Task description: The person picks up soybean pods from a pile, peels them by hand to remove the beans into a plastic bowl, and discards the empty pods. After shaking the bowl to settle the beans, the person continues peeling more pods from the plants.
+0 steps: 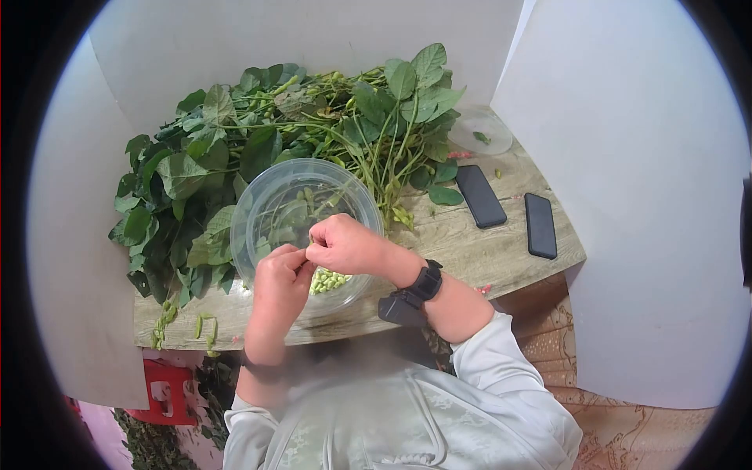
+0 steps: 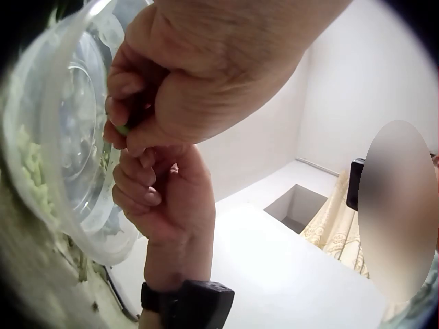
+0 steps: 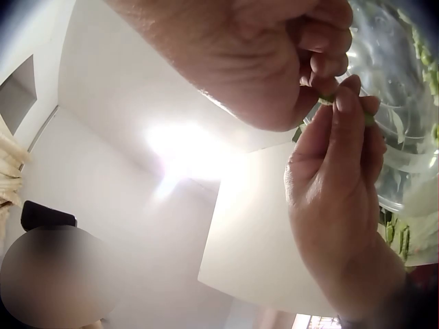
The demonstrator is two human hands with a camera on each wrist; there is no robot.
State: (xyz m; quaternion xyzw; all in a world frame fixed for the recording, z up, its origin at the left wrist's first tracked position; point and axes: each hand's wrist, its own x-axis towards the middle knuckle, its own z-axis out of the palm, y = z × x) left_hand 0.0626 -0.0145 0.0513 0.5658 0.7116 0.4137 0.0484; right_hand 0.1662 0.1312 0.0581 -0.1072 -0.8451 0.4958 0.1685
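Both hands meet over a clear plastic tub in the head view. A small green pod is pinched between the fingertips of the left hand and the right hand, seen in the right wrist view. In the head view the left hand is lower and the right hand comes in from the right, fingers curled. Shelled green beans lie in the tub below them. Most of the pod is hidden by the fingers.
Leafy bean stalks are heaped behind and left of the tub. Two black phones lie at the right, with a clear lid behind them. Loose pods lie near the table's front left edge. A red stool stands below.
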